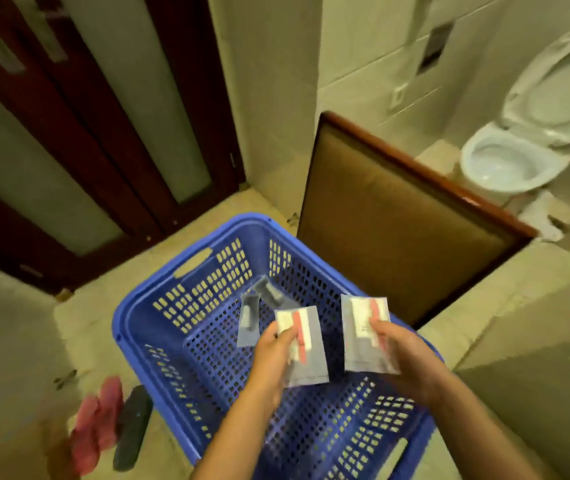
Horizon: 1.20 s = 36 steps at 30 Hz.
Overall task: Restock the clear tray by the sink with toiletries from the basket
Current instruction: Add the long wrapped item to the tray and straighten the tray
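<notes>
**Toiletries held over the blue basket [121, 320]**

Head view: my left hand [273, 355] pinches the left packet [311, 370], a flat grey pouch with a white label and a red stripe. My thumb lies on its front face and my fingers are behind it. My right hand [406, 358] grips the right packet [359, 351], a pouch of the same kind, with the thumb across the front near its right edge. The two packets stand roughly upright, side by side, near each other but apart. Both hang over the inside of the basket, about its middle. As far as I can tell, neither touches it.

The basket is perforated plastic with handle slots in the rim, and it stands on the tiled floor [79, 323] just in front of me. My forearms reach in over its near rim. Inside, just beyond my left hand, lie two grey sachets [248, 323], smaller and darker than the packets I hold. One is right beside the other toward the far wall. Blur keeps me from telling what they contain.

On the floor left of the basket lie pink slippers [96, 420] and a dark slipper [133, 427]. Beyond the basket on the right is a wood-framed panel [398, 220]. A toilet [505, 161] with its lid up stands past it, and a dark door [86, 133] with frosted panes is at the left.
</notes>
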Each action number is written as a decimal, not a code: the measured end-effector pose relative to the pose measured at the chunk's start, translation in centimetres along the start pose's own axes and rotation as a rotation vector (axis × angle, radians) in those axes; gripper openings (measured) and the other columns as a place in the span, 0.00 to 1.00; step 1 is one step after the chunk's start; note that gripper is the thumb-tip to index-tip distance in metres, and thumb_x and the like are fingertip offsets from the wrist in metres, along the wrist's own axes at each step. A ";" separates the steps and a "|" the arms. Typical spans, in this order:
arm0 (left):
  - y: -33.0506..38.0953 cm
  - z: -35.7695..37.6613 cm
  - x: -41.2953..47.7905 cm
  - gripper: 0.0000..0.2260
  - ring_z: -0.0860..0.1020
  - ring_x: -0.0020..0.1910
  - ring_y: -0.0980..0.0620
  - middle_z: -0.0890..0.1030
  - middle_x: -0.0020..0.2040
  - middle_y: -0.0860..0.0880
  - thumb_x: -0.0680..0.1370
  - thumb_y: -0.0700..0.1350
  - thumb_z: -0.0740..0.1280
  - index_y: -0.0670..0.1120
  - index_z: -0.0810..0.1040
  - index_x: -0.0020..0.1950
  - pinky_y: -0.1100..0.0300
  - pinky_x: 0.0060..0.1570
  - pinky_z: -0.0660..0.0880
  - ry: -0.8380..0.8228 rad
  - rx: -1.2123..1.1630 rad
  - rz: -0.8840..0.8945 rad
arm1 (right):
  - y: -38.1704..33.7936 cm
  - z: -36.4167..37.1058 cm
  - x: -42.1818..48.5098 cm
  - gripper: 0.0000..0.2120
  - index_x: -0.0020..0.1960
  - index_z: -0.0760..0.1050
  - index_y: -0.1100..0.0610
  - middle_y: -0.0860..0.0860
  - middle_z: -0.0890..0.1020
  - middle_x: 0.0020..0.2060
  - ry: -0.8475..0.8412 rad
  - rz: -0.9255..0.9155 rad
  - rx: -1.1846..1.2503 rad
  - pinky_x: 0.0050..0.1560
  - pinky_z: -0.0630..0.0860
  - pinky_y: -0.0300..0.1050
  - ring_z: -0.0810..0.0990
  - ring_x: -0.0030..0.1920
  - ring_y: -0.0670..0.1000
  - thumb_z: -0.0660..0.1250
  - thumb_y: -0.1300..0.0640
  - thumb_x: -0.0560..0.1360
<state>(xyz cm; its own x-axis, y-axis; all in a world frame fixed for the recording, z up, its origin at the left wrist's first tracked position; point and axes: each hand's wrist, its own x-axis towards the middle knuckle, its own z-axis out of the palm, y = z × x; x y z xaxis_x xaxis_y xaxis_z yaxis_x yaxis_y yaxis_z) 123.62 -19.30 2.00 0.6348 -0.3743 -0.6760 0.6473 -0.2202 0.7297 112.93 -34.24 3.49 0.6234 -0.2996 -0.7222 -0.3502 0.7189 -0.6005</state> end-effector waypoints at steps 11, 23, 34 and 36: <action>3.9 -1.2 -16.0 0.11 0.81 0.43 0.49 0.83 0.46 0.45 0.82 0.40 0.55 0.42 0.77 0.54 0.54 0.43 0.78 -0.452 0.199 0.170 | 4.0 4.2 -20.9 0.11 0.56 0.75 0.53 0.50 0.84 0.46 0.240 -0.573 -0.082 0.42 0.80 0.39 0.83 0.43 0.46 0.59 0.65 0.79; -3.1 4.0 -30.9 0.10 0.77 0.42 0.44 0.80 0.42 0.40 0.81 0.42 0.58 0.40 0.78 0.47 0.45 0.47 0.76 -0.803 0.487 0.363 | 16.2 0.5 -37.5 0.09 0.51 0.77 0.57 0.54 0.84 0.47 0.784 -0.764 0.244 0.41 0.82 0.46 0.83 0.47 0.52 0.62 0.67 0.76; -16.9 10.3 -45.6 0.10 0.73 0.34 0.53 0.78 0.36 0.46 0.80 0.37 0.59 0.44 0.77 0.43 0.61 0.33 0.70 -1.169 0.617 0.313 | 29.4 -6.4 -53.0 0.11 0.52 0.75 0.59 0.61 0.81 0.48 1.031 -0.879 0.494 0.54 0.77 0.56 0.81 0.50 0.57 0.66 0.70 0.72; -21.3 11.0 -49.7 0.10 0.73 0.35 0.52 0.78 0.36 0.46 0.80 0.37 0.59 0.44 0.77 0.43 0.60 0.34 0.70 -1.257 0.634 0.260 | 33.3 -8.2 -55.8 0.11 0.53 0.75 0.62 0.65 0.80 0.50 1.116 -0.851 0.549 0.56 0.75 0.59 0.80 0.51 0.60 0.66 0.70 0.72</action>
<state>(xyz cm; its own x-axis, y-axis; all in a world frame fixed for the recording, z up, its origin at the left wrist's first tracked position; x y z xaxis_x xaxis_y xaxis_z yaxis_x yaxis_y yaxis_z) 73.65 -5.94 21.22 -0.3012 -0.9267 -0.2248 0.0655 -0.2553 0.9646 60.76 1.28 20.97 -0.4256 -0.8640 -0.2689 0.2873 0.1528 -0.9456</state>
